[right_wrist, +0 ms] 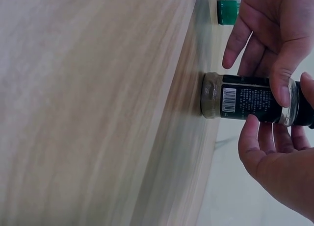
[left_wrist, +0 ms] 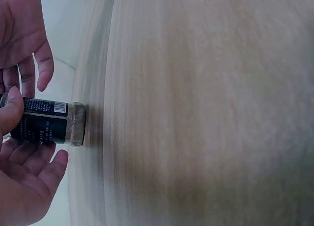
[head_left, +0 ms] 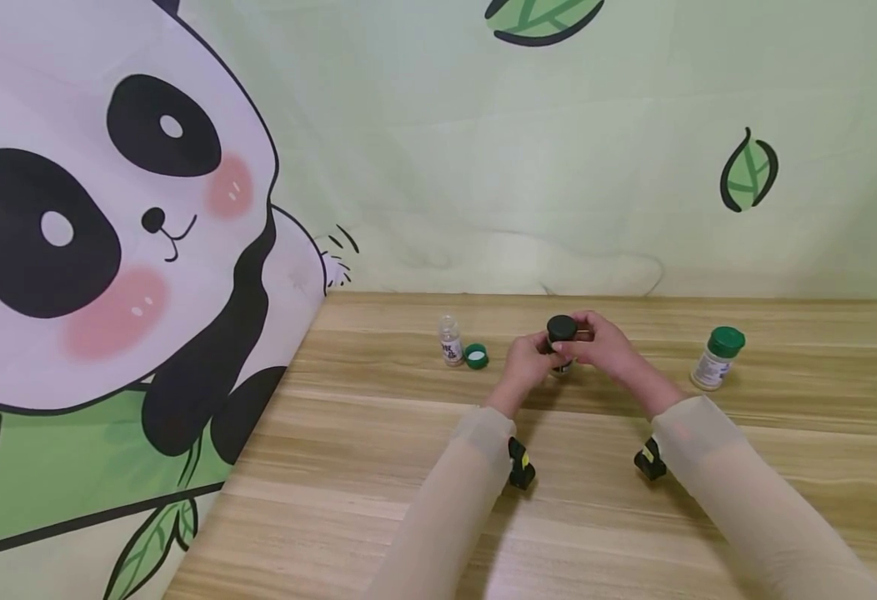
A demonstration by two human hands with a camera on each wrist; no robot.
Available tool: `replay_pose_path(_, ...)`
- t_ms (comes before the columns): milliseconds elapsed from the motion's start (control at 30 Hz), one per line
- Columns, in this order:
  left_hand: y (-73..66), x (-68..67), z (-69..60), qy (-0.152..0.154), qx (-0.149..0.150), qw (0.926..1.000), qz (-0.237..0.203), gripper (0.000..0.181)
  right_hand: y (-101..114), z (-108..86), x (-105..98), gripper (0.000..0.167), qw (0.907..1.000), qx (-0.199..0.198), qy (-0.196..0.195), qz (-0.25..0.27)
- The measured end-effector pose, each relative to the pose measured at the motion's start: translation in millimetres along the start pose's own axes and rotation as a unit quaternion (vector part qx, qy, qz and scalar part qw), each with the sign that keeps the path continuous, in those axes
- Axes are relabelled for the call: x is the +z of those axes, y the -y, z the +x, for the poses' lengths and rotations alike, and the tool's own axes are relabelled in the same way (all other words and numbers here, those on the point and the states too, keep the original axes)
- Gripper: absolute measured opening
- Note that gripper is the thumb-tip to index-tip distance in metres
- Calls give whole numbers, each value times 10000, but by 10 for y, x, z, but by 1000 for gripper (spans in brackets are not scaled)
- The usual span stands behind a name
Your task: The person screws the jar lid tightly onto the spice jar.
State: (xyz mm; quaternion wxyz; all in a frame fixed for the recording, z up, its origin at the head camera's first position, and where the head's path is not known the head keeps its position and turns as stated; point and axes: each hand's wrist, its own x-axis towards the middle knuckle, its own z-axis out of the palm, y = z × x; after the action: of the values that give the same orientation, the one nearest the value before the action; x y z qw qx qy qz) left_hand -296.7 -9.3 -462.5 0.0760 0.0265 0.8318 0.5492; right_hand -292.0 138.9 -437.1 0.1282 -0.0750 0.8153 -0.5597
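A dark-labelled jar with a black lid (head_left: 562,327) stands upright on the wooden table between both hands. The left hand (head_left: 528,364) holds its body from the left; in the left wrist view that hand (left_wrist: 27,182) has its thumb across the label of the jar (left_wrist: 44,120). From the right, the right hand (head_left: 605,346) grips around the black lid, thumb in front. In the right wrist view, fingers of the right hand (right_wrist: 279,162) curl by the lid end of the jar (right_wrist: 245,98), and the left hand (right_wrist: 274,35) is above.
Left of the jar, a small clear bottle (head_left: 450,343) stands uncapped on the table (head_left: 318,500), beside a loose green cap (head_left: 476,357). A green-capped shaker (head_left: 716,360) stands at the right. Behind the table hangs a panda-printed cloth (head_left: 438,167).
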Motion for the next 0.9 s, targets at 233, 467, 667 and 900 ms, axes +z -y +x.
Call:
replay_pose_path(233,-6,-6,2,5,-4,10000,18,36,-10,6,5,64,9998,-5,-139,-128)
replay_pose_path(467,3,-4,11,24,11,10000,26,33,10,10,4,67,9998,73,-66,-181)
replay_pose_path(667,4,2,0,-8,-59,10000,-16,34,20,12,-60,70,9992,18,358,-192)
replay_pose_path(900,16,-7,-20,93,14,9999,-74,35,28,15,-160,61,9964,-274,705,-372)
